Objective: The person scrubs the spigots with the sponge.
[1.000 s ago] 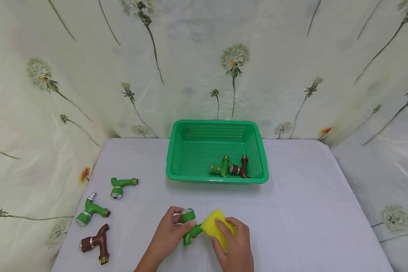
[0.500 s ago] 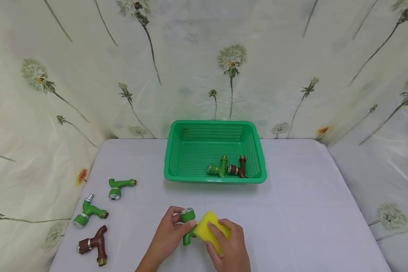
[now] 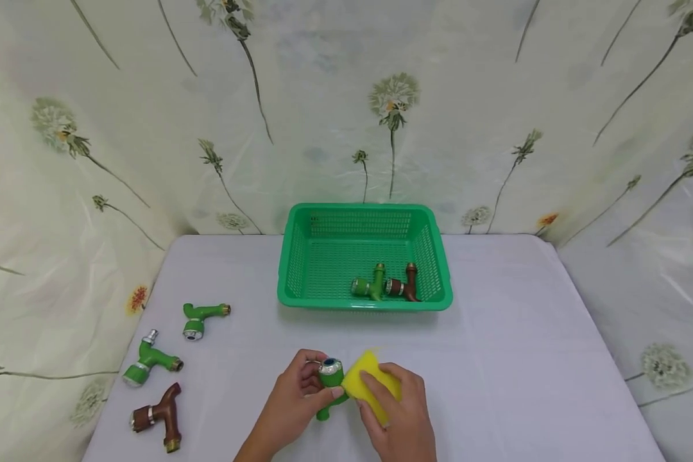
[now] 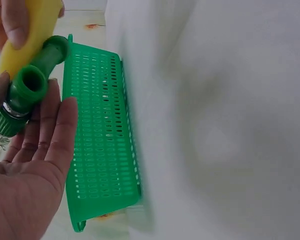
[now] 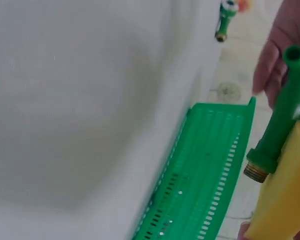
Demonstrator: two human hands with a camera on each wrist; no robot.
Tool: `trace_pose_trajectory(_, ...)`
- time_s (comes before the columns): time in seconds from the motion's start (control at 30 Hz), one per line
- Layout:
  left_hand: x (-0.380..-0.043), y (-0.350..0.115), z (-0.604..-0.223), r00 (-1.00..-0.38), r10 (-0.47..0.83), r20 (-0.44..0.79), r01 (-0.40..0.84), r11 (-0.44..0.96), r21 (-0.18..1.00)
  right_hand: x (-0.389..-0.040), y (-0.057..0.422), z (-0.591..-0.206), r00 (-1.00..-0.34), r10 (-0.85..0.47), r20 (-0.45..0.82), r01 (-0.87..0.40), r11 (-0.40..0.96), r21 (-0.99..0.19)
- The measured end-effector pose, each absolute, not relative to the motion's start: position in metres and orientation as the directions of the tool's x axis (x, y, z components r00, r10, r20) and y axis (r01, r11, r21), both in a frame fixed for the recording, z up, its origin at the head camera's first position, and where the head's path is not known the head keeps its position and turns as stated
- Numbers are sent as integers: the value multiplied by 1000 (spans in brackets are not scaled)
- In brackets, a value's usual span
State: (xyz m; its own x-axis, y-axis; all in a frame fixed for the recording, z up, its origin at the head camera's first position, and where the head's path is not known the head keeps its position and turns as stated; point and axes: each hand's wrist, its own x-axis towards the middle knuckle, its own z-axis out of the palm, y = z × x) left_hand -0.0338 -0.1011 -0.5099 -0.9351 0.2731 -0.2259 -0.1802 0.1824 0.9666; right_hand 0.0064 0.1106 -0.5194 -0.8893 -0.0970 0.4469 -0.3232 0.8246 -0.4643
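Observation:
My left hand (image 3: 291, 404) grips a green tap (image 3: 332, 375) by its body near the round knob, thumb in front and fingers behind. In the left wrist view the tap's open spout (image 4: 32, 82) faces the camera. A yellow sponge (image 3: 365, 378) is held in my right hand (image 3: 401, 410), fingers on its top and thumb at its near side. The sponge touches the tap along its side, as the right wrist view shows, where the tap's brass threaded end (image 5: 255, 172) sticks out beside the sponge (image 5: 285, 195). Part of the tap is hidden behind the sponge and fingers.
A green plastic basket (image 3: 289, 256) stands at the back of the white-covered table, holding a green tap (image 3: 375, 282) and a brown tap (image 3: 409, 283). To the left lie two green taps (image 3: 203, 312) and a brown tap (image 3: 164, 414). Flower-printed cloth (image 3: 323, 128) hangs behind.
The sponge slid left along the tap, then back right. My left hand has turned the tap so its knob end faces up more, and shifted slightly right.

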Motion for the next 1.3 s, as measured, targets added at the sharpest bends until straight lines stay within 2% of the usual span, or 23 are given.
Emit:
trace_pose_trajectory(0.1,-33,-99,-510,-946,286,-153,-107,170,980,3,114,-520,-892,-92,443,-306,843,-442)
trace_pose_trajectory(0.2,-33,-99,-510,-954,270,-131,-84,177,981,-1,121,-520,-906,-38,421,-247,856,-454)
trace_pose_trajectory(0.3,-34,-99,-511,-955,240,-172,-132,174,976,-3,126,-520,-911,24,411,-209,833,-512)
trace_pose_trajectory(0.4,-36,-101,-512,-945,208,-253,-242,78,967,1,125,-521,-905,97,413,-189,781,-596)
trace_pose_trajectory(0.57,-41,-105,-513,-911,152,-384,-402,-112,909,16,107,-523,-852,102,514,-321,674,-665)
trace_pose_trajectory(0.67,-42,-107,-512,-902,140,-409,-429,-170,887,21,95,-526,-814,25,581,-439,628,-642)
trace_pose_trajectory(0.87,-38,-109,-508,-880,210,-426,-470,-265,842,15,90,-535,-764,-41,643,-502,663,-555)
trace_pose_trajectory(1.0,-35,-107,-507,-863,261,-433,-498,-293,816,7,100,-537,-778,19,628,-425,721,-548)
trace_pose_trajectory(1.17,-33,-105,-509,-855,284,-433,-511,-327,795,3,112,-528,-840,149,521,-269,720,-639)
trace_pose_trajectory(1.3,-32,-106,-511,-858,279,-431,-508,-339,792,10,105,-521,-846,137,516,-290,695,-659)
